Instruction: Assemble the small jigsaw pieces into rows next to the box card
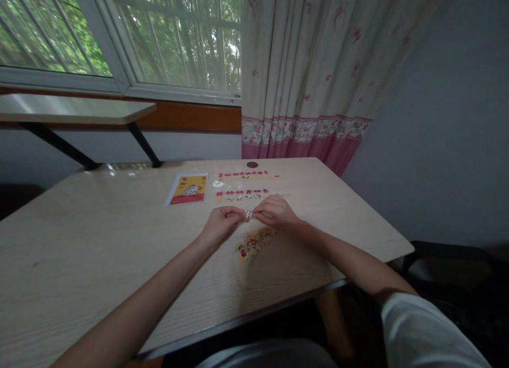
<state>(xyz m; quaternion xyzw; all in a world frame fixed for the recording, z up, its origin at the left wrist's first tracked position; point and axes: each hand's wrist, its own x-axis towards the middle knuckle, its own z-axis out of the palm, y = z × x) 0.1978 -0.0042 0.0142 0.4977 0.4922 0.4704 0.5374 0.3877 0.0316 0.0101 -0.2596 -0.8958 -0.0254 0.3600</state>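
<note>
Between my two hands is a small white puzzle piece (248, 214) with dark marks. My left hand (225, 222) pinches it from the left, and my right hand (275, 211) pinches it from the right. Whether it is one piece or two joined is too small to tell. Just below lies a loose pile of puzzle pieces (254, 243) in yellow, red and white. Beyond my hands, red pieces (242, 192) and yellow and white pieces (238, 199) lie in rows. Farther back are another red row (243, 174) and a yellow row (246, 178).
A picture card (189, 190) with a white animal on yellow and red lies left of the rows. A round dark grommet (252, 165) sits at the back edge of the table (119, 256). A raised shelf (79, 109) stands back left, near the window. A curtain (302, 92) hangs behind.
</note>
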